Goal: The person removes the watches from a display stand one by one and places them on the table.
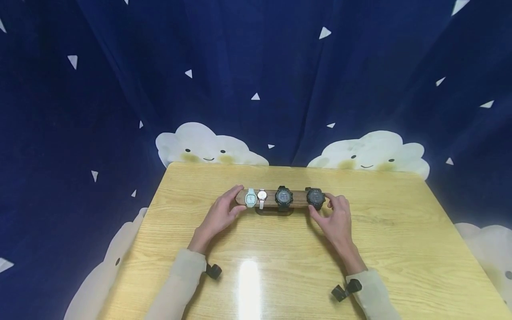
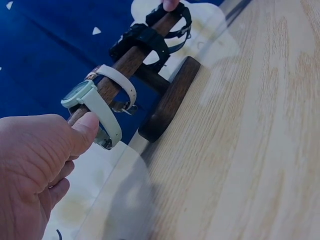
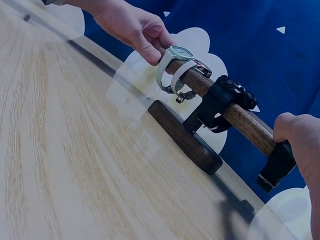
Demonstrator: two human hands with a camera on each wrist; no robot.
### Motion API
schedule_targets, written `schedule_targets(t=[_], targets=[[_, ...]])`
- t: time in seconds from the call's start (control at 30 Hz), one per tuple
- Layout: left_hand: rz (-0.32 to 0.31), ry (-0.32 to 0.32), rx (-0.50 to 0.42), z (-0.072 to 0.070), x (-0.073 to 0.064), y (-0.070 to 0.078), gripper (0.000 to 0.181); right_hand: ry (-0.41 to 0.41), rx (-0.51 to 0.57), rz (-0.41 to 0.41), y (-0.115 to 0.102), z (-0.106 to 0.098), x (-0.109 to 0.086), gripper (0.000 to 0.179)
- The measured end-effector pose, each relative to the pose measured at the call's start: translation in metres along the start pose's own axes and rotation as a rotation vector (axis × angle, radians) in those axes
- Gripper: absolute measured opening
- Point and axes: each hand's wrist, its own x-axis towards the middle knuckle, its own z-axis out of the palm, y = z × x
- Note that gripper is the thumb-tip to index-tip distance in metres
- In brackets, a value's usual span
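Observation:
A dark wooden watch stand (image 1: 299, 199) has a horizontal bar on a short post above a rounded base (image 3: 185, 137). My left hand (image 1: 218, 215) grips the bar's left end, its thumb against the strap of a mint green watch (image 1: 250, 198). Beside that hangs a small watch with a white strap (image 1: 262, 198). A chunky black watch (image 1: 283, 197) sits around the bar near the post. At the right end my right hand (image 1: 338, 222) holds another black watch (image 1: 316, 198) between thumb and fingers; parts of its fingers are hidden in the right wrist view.
The stand is over the far half of a light wood table (image 1: 400, 231). Behind the table hangs a dark blue curtain (image 1: 240, 53) with white triangles and clouds. Small black devices (image 1: 214, 271) are worn on both wrists.

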Motion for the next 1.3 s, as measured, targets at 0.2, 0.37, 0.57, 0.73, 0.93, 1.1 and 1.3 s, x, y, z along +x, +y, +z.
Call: schedule_targets(t=[0.2, 0.37, 0.57, 0.73, 0.93, 1.1, 1.3], targets=[[0.012, 0.008, 0.004, 0.001, 0.001, -0.001, 0.066, 0.013, 0.017, -0.014, 0.005, -0.002, 0.0, 0.058], [0.014, 0.005, 0.007, 0.001, 0.002, -0.001, 0.066, 0.033, 0.024, -0.032, 0.01, -0.003, -0.001, 0.056], [0.005, 0.012, 0.009, 0.002, 0.002, -0.001, 0.066, 0.047, 0.033, -0.05, 0.014, -0.003, 0.0, 0.056], [0.007, 0.018, 0.019, 0.002, 0.001, 0.0, 0.065, 0.054, 0.028, -0.037, 0.015, -0.005, 0.0, 0.056], [0.015, 0.021, 0.016, 0.002, 0.001, 0.0, 0.064, 0.044, 0.015, 0.015, 0.019, -0.008, -0.001, 0.053], [0.011, 0.015, 0.018, 0.002, 0.001, 0.002, 0.065, 0.052, 0.016, 0.022, 0.021, -0.01, -0.001, 0.053], [0.006, 0.009, 0.016, 0.002, 0.001, 0.0, 0.065, 0.051, 0.023, 0.027, 0.02, -0.014, 0.001, 0.054]])
